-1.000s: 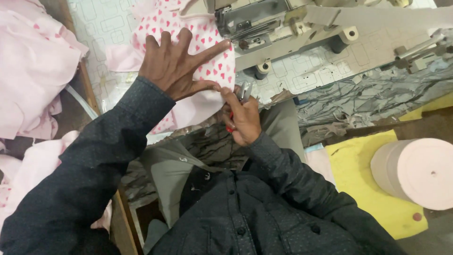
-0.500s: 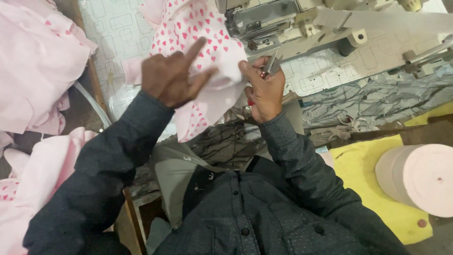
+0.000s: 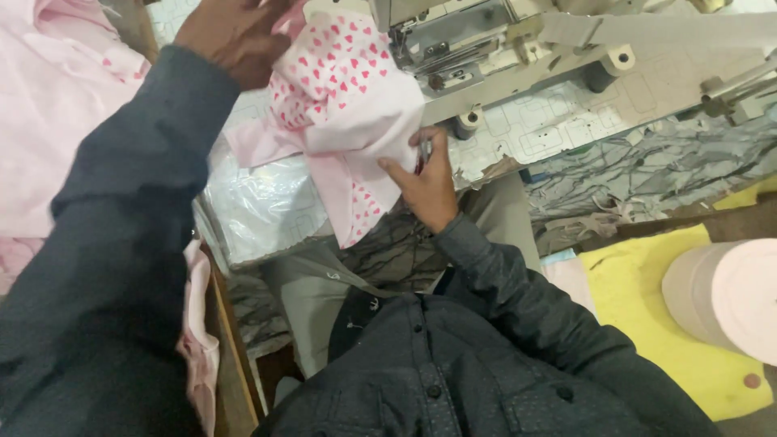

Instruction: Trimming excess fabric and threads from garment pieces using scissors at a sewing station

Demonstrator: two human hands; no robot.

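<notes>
A pink fabric piece [image 3: 348, 105] printed with small red hearts hangs bunched in front of the sewing machine [image 3: 486, 40]. My left hand [image 3: 235, 36] grips its upper part at the top of the view, with the dark sleeve running down the left side. My right hand [image 3: 425, 182] pinches the fabric's lower right edge with thumb on top, and a small metal tool tip [image 3: 422, 150] shows among its fingers. A narrow pink strip of the piece trails down toward my lap.
A heap of pink cloth [image 3: 48, 121] lies at the left. A clear plastic sheet [image 3: 259, 202] covers the table edge. Grey patterned scraps [image 3: 647, 162] lie at the right, above a yellow surface [image 3: 647, 307] with a pale pink roll [image 3: 728, 299].
My left hand lifted off the flat fabric, rose and gathered it up. My right hand went up near the machine, then came to the fabric's lower edge.
</notes>
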